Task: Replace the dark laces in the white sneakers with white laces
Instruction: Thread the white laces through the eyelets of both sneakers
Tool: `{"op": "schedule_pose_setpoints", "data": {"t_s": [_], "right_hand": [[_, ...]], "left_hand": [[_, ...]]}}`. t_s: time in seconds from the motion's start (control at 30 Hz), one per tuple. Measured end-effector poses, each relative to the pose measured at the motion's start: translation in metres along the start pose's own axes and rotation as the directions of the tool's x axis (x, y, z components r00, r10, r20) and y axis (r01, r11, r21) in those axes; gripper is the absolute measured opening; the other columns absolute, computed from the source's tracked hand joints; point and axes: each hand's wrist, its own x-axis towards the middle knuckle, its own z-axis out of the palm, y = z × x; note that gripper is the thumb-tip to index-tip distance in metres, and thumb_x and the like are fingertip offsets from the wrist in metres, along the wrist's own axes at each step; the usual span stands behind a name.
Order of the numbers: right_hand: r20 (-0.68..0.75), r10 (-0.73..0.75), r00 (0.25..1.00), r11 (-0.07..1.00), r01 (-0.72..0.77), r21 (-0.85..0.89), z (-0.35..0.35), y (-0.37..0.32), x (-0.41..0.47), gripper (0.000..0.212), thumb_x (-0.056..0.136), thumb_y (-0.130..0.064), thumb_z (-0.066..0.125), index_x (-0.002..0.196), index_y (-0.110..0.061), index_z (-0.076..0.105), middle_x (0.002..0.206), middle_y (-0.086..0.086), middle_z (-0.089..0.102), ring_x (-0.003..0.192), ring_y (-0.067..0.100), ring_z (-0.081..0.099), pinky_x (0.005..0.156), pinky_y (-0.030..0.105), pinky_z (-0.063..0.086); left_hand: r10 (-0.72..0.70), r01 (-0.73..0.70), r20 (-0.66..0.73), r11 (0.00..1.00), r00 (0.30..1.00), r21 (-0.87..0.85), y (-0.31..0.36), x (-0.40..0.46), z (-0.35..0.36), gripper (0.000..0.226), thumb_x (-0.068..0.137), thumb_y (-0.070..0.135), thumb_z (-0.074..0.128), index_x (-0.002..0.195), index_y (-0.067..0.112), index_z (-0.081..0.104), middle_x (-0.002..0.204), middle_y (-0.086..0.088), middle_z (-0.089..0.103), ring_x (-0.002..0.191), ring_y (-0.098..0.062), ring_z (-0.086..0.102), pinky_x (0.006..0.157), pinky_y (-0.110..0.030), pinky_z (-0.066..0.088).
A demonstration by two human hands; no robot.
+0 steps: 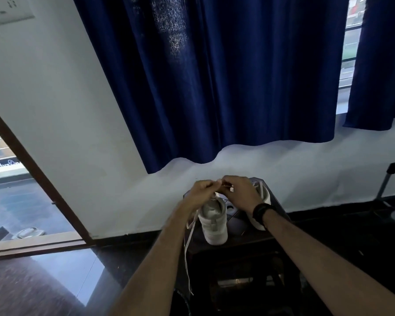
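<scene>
Two hands (pixel 221 190) pinching white lace (pixel 188 245) above left sneaker (pixel 213 222), toe pointing away; lengthwise front-to-back

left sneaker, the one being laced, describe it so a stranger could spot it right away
Below the blue curtain stands a small dark stool carrying two white sneakers. The left sneaker is the nearer one, under the left hand, heel toward the camera. Unlike the right sneaker, half hidden behind the wrist, a long white lace dangles beside it.
</scene>
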Motion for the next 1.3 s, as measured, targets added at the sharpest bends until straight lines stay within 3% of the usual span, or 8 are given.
{"op": "schedule_pose_setpoints", "data": {"t_s": [0.17, 0.27, 0.37, 0.43, 0.53, 0.77, 1.0, 1.3], "right_hand": [[0.022, 0.044, 0.999, 0.998, -0.043, -0.046, -0.021, 0.022, -0.011, 0.015, 0.094, -0.022, 0.060, 0.084, -0.019, 0.071, 0.087, -0.013, 0.071, 0.076, 0.002, 0.057, 0.075, 0.024, 0.045], [-0.026, 0.067, 0.997, 0.997, -0.068, -0.035, -0.012, 0.018, -0.007, 0.017, 0.094, -0.023, 0.059, 0.082, -0.024, 0.071, 0.074, -0.015, 0.068, 0.068, -0.009, 0.057, 0.066, 0.014, 0.041], [-0.045, 0.037, 0.998, 0.998, -0.039, -0.052, 0.005, 0.009, 0.002, 0.015, 0.093, -0.028, 0.060, 0.084, -0.027, 0.073, 0.072, -0.019, 0.066, 0.070, -0.006, 0.059, 0.064, 0.014, 0.042], [-0.082, 0.024, 0.996, 0.997, -0.030, -0.074, 0.012, 0.007, 0.006, 0.014, 0.091, -0.026, 0.060, 0.088, -0.026, 0.074, 0.082, -0.013, 0.072, 0.075, 0.002, 0.061, 0.069, 0.025, 0.049], [-0.086, 0.055, 0.995, 0.996, -0.061, -0.069, 0.019, 0.012, 0.007, 0.013, 0.089, -0.027, 0.062, 0.084, -0.024, 0.075, 0.080, -0.012, 0.071, 0.072, 0.002, 0.058, 0.066, 0.025, 0.045], [-0.102, 0.314, 0.944, 0.949, -0.310, 0.052, 0.060, 0.053, 0.001, 0.025, 0.080, -0.039, 0.073, 0.084, -0.014, 0.069, 0.079, 0.000, 0.070, 0.075, 0.013, 0.063, 0.075, 0.028, 0.049], [-0.114, 0.393, 0.912, 0.916, -0.378, 0.136, 0.086, 0.063, 0.005, 0.016, 0.087, -0.025, 0.065, 0.083, -0.015, 0.077, 0.083, -0.002, 0.075, 0.080, 0.012, 0.068, 0.071, 0.022, 0.046], [-0.128, 0.566, 0.814, 0.771, -0.469, 0.431, 0.102, 0.085, 0.003, 0.013, 0.085, -0.018, 0.066, 0.088, -0.014, 0.078, 0.083, 0.000, 0.075, 0.082, 0.011, 0.065, 0.081, 0.034, 0.055]], "left_hand": [[0.044, -0.012, -0.183, 0.985, 0.982, 0.171, -0.030, 0.004, -0.033, 0.016, 0.090, 0.028, 0.069, 0.081, 0.018, 0.077, 0.090, 0.010, 0.074, 0.091, -0.008, 0.066, 0.077, -0.019, 0.046], [0.122, -0.019, -0.196, 0.888, 0.973, 0.459, -0.030, 0.003, -0.022, 0.016, 0.093, 0.033, 0.061, 0.098, 0.025, 0.074, 0.098, 0.014, 0.069, 0.091, -0.007, 0.062, 0.084, -0.027, 0.048], [0.079, -0.072, -0.058, 0.991, 0.995, 0.110, -0.025, 0.008, -0.003, 0.030, 0.101, 0.032, 0.051, 0.128, 0.022, 0.061, 0.123, 0.005, 0.065, 0.112, -0.009, 0.061, 0.103, -0.031, 0.047], [0.036, -0.037, -0.016, 0.996, 0.999, -0.085, -0.022, 0.010, 0.005, 0.028, 0.104, 0.024, 0.046, 0.119, 0.009, 0.065, 0.104, -0.006, 0.071, 0.091, -0.013, 0.068, 0.085, -0.023, 0.054], [0.016, -0.017, -0.074, 1.000, 0.997, -0.019, -0.029, 0.014, 0.005, 0.024, 0.101, 0.019, 0.053, 0.095, 0.001, 0.067, 0.074, -0.005, 0.063, 0.068, -0.013, 0.058, 0.061, -0.017, 0.048], [0.060, 0.081, -0.415, 0.945, 0.908, 0.316, -0.064, 0.026, 0.000, 0.017, 0.089, 0.010, 0.055, 0.091, 0.009, 0.072, 0.091, -0.002, 0.072, 0.084, -0.018, 0.062, 0.072, -0.023, 0.045], [0.194, 0.019, -0.405, 0.885, 0.893, 0.466, -0.081, 0.035, 0.023, 0.023, 0.098, 0.026, 0.053, 0.101, 0.009, 0.070, 0.107, -0.008, 0.069, 0.096, -0.029, 0.063, 0.073, -0.030, 0.044], [0.331, 0.048, -0.410, 0.726, 0.850, 0.686, -0.089, 0.039, 0.040, 0.025, 0.096, 0.031, 0.049, 0.086, 0.018, 0.067, 0.087, -0.007, 0.070, 0.086, -0.031, 0.064, 0.066, -0.035, 0.044]]}}
